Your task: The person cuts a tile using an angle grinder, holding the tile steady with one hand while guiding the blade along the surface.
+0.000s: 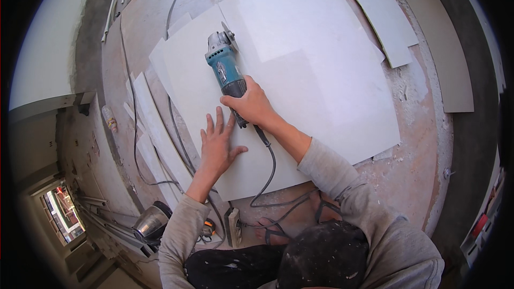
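1. The right hand is clenched around the body of the teal and grey angle grinder, whose disc sits at the far edge of the large pale square ceramic tile lying on the dusty floor.
2. The left hand lies released and flat on that tile, fingers spread, just beside the grinder's tail.
3. A good cut likely calls for firm downward pressure from the flat palm, fingers kept behind the disc.
4. The black power cord trails toward the knees; it is best kept clear of the cut line.

Teal-and-grey angle grinder, pale cream tile
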The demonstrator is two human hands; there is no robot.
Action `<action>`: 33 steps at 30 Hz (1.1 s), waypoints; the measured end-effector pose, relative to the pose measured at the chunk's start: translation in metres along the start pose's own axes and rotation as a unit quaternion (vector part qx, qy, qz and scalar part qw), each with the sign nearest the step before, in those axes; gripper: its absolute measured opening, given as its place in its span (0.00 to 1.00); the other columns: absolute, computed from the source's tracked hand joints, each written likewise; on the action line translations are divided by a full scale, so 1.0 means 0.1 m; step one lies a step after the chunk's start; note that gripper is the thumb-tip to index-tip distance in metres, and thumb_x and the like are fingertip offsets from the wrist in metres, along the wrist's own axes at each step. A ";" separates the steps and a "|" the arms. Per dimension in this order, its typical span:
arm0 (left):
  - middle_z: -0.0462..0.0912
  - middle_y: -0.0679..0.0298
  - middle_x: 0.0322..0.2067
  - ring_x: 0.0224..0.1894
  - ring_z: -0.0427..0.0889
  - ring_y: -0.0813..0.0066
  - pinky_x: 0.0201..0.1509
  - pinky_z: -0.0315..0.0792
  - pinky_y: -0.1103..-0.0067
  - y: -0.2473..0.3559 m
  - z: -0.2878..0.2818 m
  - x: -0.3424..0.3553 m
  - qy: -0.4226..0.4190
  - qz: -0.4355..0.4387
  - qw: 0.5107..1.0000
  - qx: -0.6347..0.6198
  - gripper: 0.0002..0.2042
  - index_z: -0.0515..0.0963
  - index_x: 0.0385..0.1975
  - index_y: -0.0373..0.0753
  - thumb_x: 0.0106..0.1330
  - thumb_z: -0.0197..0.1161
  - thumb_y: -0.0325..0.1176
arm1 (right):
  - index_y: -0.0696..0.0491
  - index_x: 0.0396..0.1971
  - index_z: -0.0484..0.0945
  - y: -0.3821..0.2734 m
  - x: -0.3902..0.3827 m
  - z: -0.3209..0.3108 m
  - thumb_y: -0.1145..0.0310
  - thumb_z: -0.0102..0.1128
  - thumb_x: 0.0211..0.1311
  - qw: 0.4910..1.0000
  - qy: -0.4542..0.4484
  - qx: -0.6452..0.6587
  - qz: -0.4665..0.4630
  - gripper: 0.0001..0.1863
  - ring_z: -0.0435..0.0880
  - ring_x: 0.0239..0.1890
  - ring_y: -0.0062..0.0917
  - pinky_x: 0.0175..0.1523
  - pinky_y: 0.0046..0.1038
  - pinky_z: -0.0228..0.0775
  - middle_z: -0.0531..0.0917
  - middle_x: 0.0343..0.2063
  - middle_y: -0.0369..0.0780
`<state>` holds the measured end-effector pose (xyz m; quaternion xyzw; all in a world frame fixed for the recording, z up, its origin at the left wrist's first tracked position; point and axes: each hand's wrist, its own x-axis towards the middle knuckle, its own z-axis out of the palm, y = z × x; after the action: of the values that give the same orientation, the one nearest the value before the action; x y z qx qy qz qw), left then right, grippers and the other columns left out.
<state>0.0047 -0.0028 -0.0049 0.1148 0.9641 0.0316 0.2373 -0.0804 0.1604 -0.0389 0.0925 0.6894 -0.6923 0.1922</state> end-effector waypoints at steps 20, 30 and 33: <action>0.44 0.49 0.79 0.78 0.47 0.33 0.70 0.57 0.36 0.01 -0.02 0.00 -0.004 -0.001 1.000 0.010 0.52 0.53 0.79 0.51 0.54 0.75 0.54 | 0.65 0.49 0.75 -0.35 0.96 0.11 0.56 0.75 0.47 1.000 0.024 0.001 -0.009 0.35 0.84 0.33 0.30 0.36 0.31 0.78 0.83 0.35 0.47; 0.42 0.51 0.80 0.79 0.44 0.34 0.72 0.56 0.39 0.02 -0.01 0.01 -0.016 -0.015 1.000 0.010 0.54 0.53 0.79 0.52 0.52 0.77 0.52 | 0.68 0.49 0.75 -0.53 1.17 0.09 0.56 0.76 0.47 0.999 0.012 0.031 0.019 0.36 0.83 0.27 0.28 0.27 0.31 0.75 0.84 0.34 0.47; 0.44 0.49 0.79 0.77 0.48 0.32 0.69 0.58 0.37 0.01 0.00 0.00 0.001 0.003 1.000 0.020 0.52 0.53 0.78 0.51 0.54 0.75 0.55 | 0.68 0.48 0.75 -0.53 1.15 0.09 0.56 0.75 0.47 0.999 0.018 0.028 0.020 0.35 0.83 0.28 0.28 0.29 0.31 0.76 0.84 0.34 0.47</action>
<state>0.0046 -0.0018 -0.0047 0.1220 0.9645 0.0134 0.2339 -0.2041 0.1343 -0.0352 0.1240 0.6710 -0.7056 0.1910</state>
